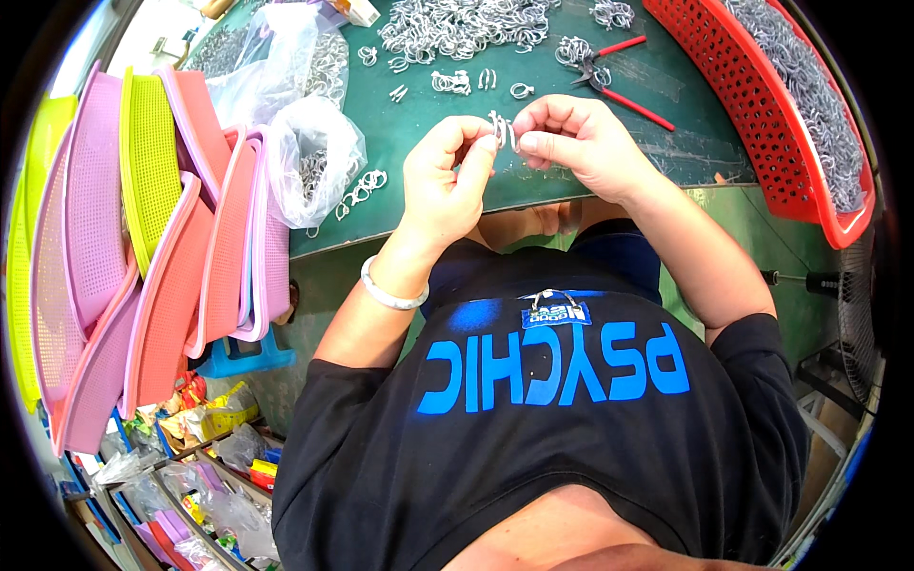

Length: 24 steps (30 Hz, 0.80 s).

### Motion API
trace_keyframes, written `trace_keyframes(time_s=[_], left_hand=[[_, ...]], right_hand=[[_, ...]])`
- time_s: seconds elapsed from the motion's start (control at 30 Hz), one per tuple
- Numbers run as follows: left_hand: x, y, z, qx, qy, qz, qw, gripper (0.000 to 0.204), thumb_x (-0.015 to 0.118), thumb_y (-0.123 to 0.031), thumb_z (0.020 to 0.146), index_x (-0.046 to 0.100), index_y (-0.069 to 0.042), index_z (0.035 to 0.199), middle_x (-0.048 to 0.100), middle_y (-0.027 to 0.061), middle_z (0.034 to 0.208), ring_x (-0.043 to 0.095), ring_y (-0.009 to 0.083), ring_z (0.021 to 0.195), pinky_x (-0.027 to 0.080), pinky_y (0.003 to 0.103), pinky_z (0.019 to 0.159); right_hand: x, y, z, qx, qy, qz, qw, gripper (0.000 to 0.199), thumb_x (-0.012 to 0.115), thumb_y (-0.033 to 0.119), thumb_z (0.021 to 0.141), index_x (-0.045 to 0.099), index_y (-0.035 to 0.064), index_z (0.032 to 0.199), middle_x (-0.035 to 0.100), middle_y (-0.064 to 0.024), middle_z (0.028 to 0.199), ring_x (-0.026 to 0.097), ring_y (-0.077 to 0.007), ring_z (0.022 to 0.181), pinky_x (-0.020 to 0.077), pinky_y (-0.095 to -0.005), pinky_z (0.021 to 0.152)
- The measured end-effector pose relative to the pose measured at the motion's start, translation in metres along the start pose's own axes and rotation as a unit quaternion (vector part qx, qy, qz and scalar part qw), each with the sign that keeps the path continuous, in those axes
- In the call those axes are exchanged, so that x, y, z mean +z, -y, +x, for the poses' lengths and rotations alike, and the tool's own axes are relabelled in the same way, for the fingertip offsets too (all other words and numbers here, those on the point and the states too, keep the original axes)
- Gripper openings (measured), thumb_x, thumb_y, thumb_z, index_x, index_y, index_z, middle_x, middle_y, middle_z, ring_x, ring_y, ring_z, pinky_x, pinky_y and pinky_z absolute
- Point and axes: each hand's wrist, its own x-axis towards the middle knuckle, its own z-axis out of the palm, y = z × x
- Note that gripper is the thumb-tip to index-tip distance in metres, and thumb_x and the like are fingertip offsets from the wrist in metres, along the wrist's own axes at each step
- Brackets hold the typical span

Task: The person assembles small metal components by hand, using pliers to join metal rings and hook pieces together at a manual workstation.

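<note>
Pinching metal rings [496, 130] in narrow finger-and-thumb grips, the left hand [446, 176] and right hand [583, 143] likely face light, stiff, slippery pieces (hardly fragile), best held by the rim.

Two hands [449, 181] are working over one desk [666, 162]. One pair of pliers [599, 79] and two clear plastic bags [345, 143] are lying there, with metal rings [457, 29] numbering beyond counting. One red basket [757, 95] is holding countless more. At least eight coloured trays [171, 328] are overlapping; one bangle [386, 297] is circling a wrist.
</note>
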Motion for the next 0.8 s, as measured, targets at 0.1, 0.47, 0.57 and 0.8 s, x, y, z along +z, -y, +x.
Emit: trace_keyframes(time_s=[0.1,0.47,0.57,0.8], left_hand=[[-0.002,0.002,0.000,0.034,0.023,0.049,0.998,0.006,0.051,-0.003,0.086,0.054,0.001,0.090,0.055,0.0010,0.074,0.051,0.0058,0.062,0.045,0.018,0.058],[-0.002,-0.001,0.002,0.108,0.006,0.132,0.985,0.002,0.055,0.000,0.080,0.056,0.000,0.082,0.056,0.0065,0.071,0.054,0.0122,0.059,0.043,0.024,0.053],[-0.002,0.000,0.003,0.141,0.016,0.167,0.976,0.003,0.055,0.001,0.079,0.056,-0.001,0.081,0.054,0.0078,0.070,0.052,0.0153,0.058,0.042,0.025,0.052],[-0.005,0.005,0.005,0.127,0.035,0.174,0.976,0.002,0.051,0.000,0.085,0.052,0.001,0.085,0.055,0.0024,0.071,0.054,0.0078,0.062,0.044,0.019,0.056]], right_hand=[[0.002,0.001,0.000,0.049,0.002,0.080,0.996,0.010,0.060,0.009,0.078,0.059,0.0020,0.085,0.057,-0.0002,0.073,0.051,-0.0057,0.063,0.0425,-0.0189,0.058],[0.003,0.004,0.002,0.035,-0.009,-0.026,0.999,0.006,0.058,0.005,0.077,0.057,0.0016,0.081,0.054,0.0025,0.070,0.047,-0.0025,0.062,0.0384,-0.0168,0.056],[0.000,0.002,0.003,0.019,-0.004,-0.075,0.997,0.005,0.057,0.004,0.077,0.056,0.0009,0.081,0.053,0.0027,0.069,0.047,-0.0022,0.062,0.0382,-0.0170,0.056],[0.005,0.012,0.003,-0.066,-0.046,-0.219,0.972,0.008,0.056,0.007,0.073,0.055,-0.0001,0.075,0.052,-0.0025,0.060,0.047,-0.0078,0.056,0.0399,-0.0241,0.051]])
